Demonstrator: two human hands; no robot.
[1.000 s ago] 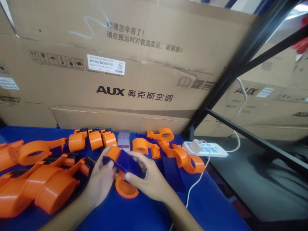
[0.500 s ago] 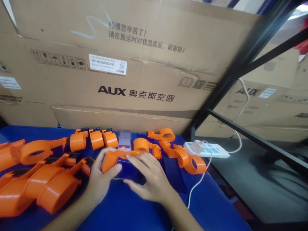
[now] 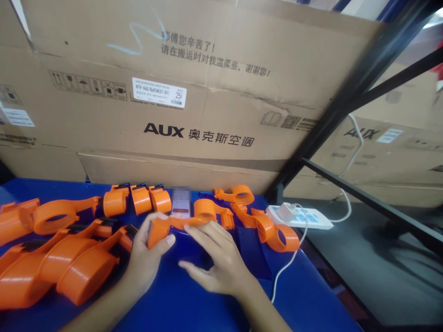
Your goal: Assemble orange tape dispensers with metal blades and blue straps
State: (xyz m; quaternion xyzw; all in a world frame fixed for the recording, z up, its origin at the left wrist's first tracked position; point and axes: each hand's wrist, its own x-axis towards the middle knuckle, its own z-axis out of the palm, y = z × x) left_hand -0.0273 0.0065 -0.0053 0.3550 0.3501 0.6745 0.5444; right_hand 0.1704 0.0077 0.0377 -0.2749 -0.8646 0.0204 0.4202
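An orange plastic tape dispenser (image 3: 158, 233) is held in my left hand (image 3: 143, 263), fingers behind it and thumb on its near side. My right hand (image 3: 221, 258) reaches in from the right with its fingers stretched over the dispenser's right part. Its thumb points left, apart from the fingers, and touches nothing I can see. The far side of the dispenser is hidden by my fingers. Just beyond my hands lies a phone (image 3: 180, 207) with a lit screen. More orange dispensers, such as one behind my right hand (image 3: 204, 210), lie close by.
Several orange dispensers (image 3: 88, 274) are piled at the left and others (image 3: 284, 237) lie at the right of the blue table (image 3: 166, 304). A white power strip (image 3: 311, 219) with a cable sits by the black rack post (image 3: 321, 115). A large cardboard box (image 3: 207, 106) stands behind.
The whole view has shifted slightly, so the surroundings appear a little further right. Both hands keep nearly the same pose on the dispenser.
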